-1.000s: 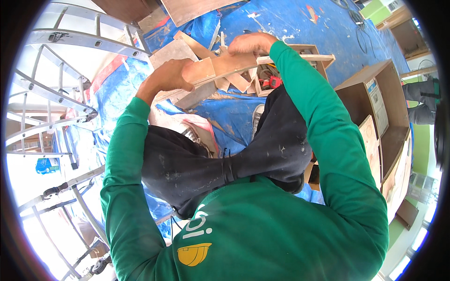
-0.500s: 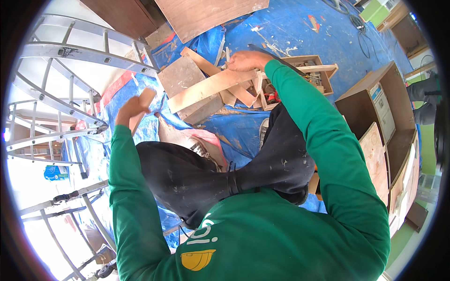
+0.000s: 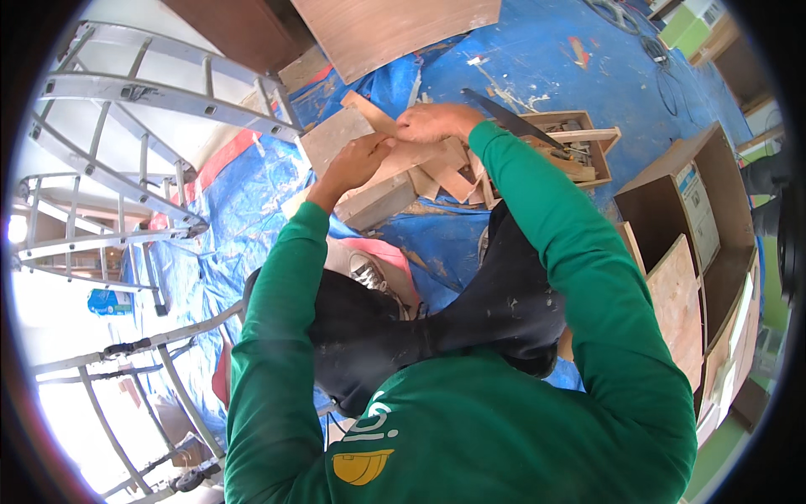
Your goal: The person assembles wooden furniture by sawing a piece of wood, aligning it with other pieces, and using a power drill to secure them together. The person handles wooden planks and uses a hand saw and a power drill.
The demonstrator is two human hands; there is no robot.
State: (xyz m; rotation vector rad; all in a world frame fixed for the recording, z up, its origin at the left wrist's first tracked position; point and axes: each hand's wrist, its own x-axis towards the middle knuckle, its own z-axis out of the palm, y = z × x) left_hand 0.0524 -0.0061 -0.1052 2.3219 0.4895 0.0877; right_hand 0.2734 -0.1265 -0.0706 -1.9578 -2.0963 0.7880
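Note:
My left hand (image 3: pixel 351 170) is closed, fingertips pinched together close to my right hand. What it holds, if anything, is hidden. My right hand (image 3: pixel 438 123) is closed too, knuckles up, just above a pale wooden strip (image 3: pixel 409 161); I cannot make out what lies in its fingers. The strip slants below both hands over a heap of offcuts (image 3: pixel 447 179). A flat wooden block (image 3: pixel 329 141) lies beside my left hand, and another board (image 3: pixel 367 109) sticks out beyond the hands. Right of my right hand is a handsaw (image 3: pixel 510 118) with a dark blade.
A wooden tray (image 3: pixel 606 172) of small tools and scraps sits to the right. Aluminium ladders (image 3: pixel 180 102) stand at the left. Blue tarpaulin (image 3: pixel 550 71) covers the floor. A brown open cabinet (image 3: pixel 678 189) is at the right, a large panel (image 3: pixel 395 29) at the far side.
My left hand has moved right and away from me, to my right hand; the wood piece seen in it before is no longer visible. The handsaw now shows more beside my right arm.

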